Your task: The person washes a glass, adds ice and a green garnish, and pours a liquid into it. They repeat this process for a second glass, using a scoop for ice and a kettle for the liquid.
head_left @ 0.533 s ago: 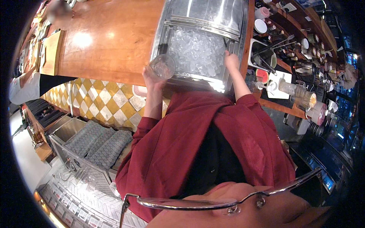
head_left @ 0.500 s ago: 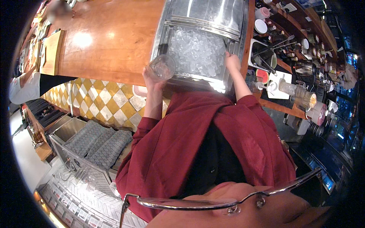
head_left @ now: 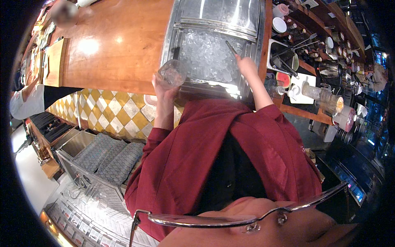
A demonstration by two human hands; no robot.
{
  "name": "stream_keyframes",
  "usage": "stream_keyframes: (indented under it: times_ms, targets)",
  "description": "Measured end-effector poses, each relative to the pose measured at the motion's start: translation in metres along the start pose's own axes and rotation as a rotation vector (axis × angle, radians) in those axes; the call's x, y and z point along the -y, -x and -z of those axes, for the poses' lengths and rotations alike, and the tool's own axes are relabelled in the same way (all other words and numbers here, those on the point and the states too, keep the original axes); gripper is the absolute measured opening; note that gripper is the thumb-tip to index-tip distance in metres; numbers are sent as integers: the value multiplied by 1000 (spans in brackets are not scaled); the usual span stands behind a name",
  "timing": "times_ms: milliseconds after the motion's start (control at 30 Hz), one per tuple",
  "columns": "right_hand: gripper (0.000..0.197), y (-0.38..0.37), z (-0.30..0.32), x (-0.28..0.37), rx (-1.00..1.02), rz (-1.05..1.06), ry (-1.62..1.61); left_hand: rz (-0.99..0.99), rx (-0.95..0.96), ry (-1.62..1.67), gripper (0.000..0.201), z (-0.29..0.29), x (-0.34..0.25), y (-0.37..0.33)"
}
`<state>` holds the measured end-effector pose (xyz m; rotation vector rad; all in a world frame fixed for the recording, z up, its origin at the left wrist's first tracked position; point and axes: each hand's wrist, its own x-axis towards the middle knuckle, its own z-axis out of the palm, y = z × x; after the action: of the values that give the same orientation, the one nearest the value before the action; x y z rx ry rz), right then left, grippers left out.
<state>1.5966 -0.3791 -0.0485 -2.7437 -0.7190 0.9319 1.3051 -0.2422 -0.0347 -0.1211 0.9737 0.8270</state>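
A clear drinking glass [head_left: 173,72] is in my left hand [head_left: 163,88], whose fingers wrap round its side at the near left corner of a steel ice bin. Something clear shows inside the glass, but I cannot tell what. Loose clear ice [head_left: 207,55] fills the bin [head_left: 254,31], part of which is under a steel cover. Over the right side of the ice, my right hand [head_left: 247,66] grips a slim dark metal utensil [head_left: 230,47]. Its tip points away from me and left, above the ice; its exact kind is unclear.
A wooden counter [head_left: 119,45] stretches left of the bin, with a wooden board [head_left: 55,61] at its far left. A person in a white sleeve [head_left: 26,101] stands there. To the right are a steel tray with tools [head_left: 273,53], a cut watermelon [head_left: 283,79] and a tall glass jar [head_left: 317,92].
My right hand has shifted slightly left, bringing the utensil from the bin's right edge over the ice. My left hand still holds the glass, a touch further left.
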Motion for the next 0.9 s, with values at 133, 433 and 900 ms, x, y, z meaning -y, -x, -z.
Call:
stream_keyframes:
  times_ms: [133,433,900]
  targets:
    - [59,-27,-16,13,-20,25,-61,32,51,14,53,-2,-1,-3]
    - [48,34,16,10,47,272,-247,8,70,0,45,-10,-1,6]
    - [40,98,41,15,-281,468,228,-2,30,-16,38,-1,-8,1]
